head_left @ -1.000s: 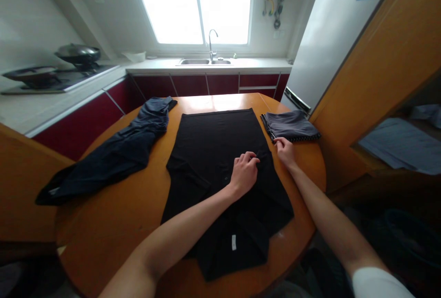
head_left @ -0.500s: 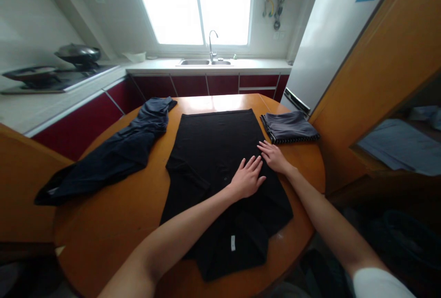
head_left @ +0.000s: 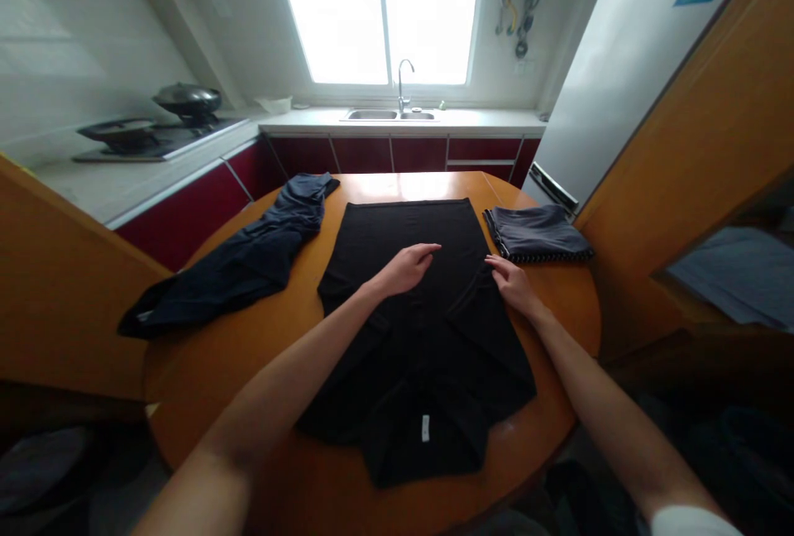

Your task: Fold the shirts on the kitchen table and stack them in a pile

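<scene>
A black shirt (head_left: 422,304) lies spread flat on the round wooden table (head_left: 260,354), collar end towards me, a white label showing near its front edge. My left hand (head_left: 406,267) rests on the middle of the shirt, fingers stretched out flat and holding nothing. At the shirt's right edge my right hand (head_left: 512,284) lies flat with its fingers extended, just below the folded grey garment.
A crumpled dark blue garment (head_left: 248,259) lies on the table's left side. A folded grey garment (head_left: 537,232) sits at the right rear. Behind are a counter with a sink (head_left: 388,114), a stove with pans (head_left: 161,118), and a white fridge (head_left: 595,81).
My left hand has slid from the shirt's right part up and left to its middle. Both hands went from pinching the fabric to lying flat. The view shifted slightly.
</scene>
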### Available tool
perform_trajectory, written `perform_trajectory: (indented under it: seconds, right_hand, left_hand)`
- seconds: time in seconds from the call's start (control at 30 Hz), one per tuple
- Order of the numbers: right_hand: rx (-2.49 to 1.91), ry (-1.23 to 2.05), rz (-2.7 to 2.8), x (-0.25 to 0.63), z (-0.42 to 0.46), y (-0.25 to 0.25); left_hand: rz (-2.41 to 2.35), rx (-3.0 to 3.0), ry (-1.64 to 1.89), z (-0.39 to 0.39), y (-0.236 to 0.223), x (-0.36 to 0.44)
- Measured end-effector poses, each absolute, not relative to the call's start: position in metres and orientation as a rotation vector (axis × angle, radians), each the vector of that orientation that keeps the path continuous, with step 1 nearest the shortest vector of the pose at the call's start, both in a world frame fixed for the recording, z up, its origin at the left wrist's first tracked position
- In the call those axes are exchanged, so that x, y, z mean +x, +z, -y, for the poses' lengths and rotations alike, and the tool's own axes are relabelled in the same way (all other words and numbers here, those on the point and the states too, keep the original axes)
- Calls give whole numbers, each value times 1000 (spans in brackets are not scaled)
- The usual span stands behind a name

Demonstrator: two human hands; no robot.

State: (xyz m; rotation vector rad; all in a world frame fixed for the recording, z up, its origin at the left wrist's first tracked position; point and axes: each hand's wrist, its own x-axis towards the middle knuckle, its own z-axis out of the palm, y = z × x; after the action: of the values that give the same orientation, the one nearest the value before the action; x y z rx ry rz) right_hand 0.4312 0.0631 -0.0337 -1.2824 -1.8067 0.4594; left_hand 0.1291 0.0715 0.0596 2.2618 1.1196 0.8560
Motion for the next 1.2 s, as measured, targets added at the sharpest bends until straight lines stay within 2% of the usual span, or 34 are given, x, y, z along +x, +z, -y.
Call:
perform_trajectory:
  seconds: [0.2, 0.37, 0.5, 0.7, 1.0, 1.2]
  right_hand:
    - [-1272, 192, 1930, 407, -36, -7]
    - [-1186, 353, 2295, 375, 2, 15]
    - [-1229, 332, 2556, 358, 22, 19]
    - [-1251, 329, 2647, 355, 25, 18]
    - [-1051, 526, 2695, 360, 26, 22]
    - [-1350, 184, 2301, 368, 7, 12]
  left_hand:
    - [-1416, 2257, 933, -55, 31, 42]
    - [-1514, 2259, 1030, -24, 14, 6]
    - [-1559, 2226, 1082, -16, 14, 0]
    - [-1561, 2220, 1113, -23, 17, 8]
    - [-1587, 2217, 1089, -21, 13, 4]
    - [-1572, 2226, 1063, -19, 10, 4]
